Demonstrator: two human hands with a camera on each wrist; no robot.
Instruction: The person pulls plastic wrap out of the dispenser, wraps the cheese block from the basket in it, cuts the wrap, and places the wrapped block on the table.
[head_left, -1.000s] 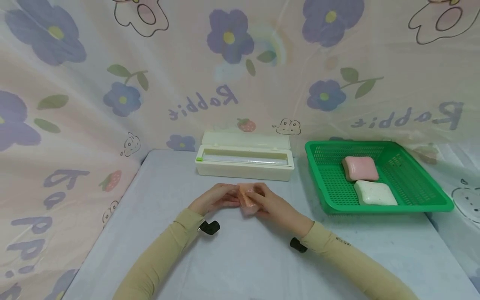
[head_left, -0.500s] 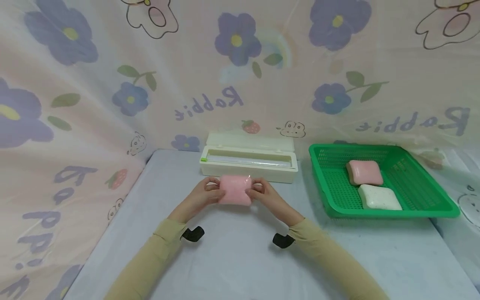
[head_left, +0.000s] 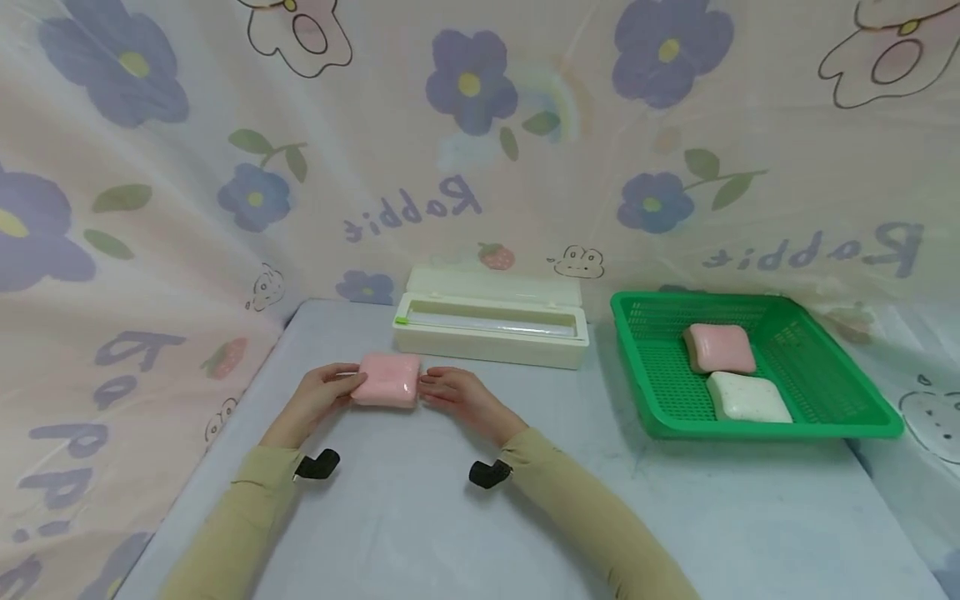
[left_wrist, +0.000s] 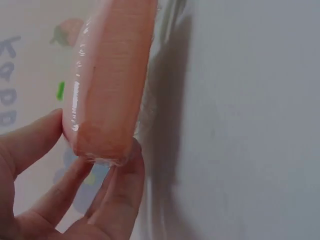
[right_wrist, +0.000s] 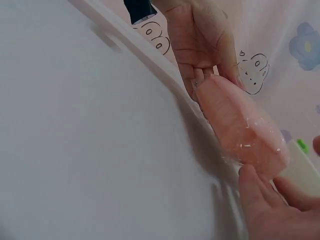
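Observation:
A pink bar of soap (head_left: 387, 380) in clear plastic film is held just above the table, left of centre. My left hand (head_left: 316, 400) pinches its left end, thumb on top and fingers underneath; the left wrist view shows the soap (left_wrist: 112, 80) tilted, its film crinkled at the end. At the other end is my right hand (head_left: 468, 402), its fingers fairly straight. In the right wrist view those fingertips (right_wrist: 248, 175) lie against or very near the wrapped end, and the thumb stands off the soap.
Behind the hands stands a long cream wrap dispenser (head_left: 487, 343), lid raised, a roll of film inside. To the right, a green basket (head_left: 772, 429) holds a pink soap (head_left: 722, 348) and a white soap (head_left: 747, 397). A printed curtain (head_left: 480, 167) closes off the back.
Both hands turned the soap from edge-on to broad face up, then carried it left. My right hand has loosened from its pinch, while the left keeps its hold.

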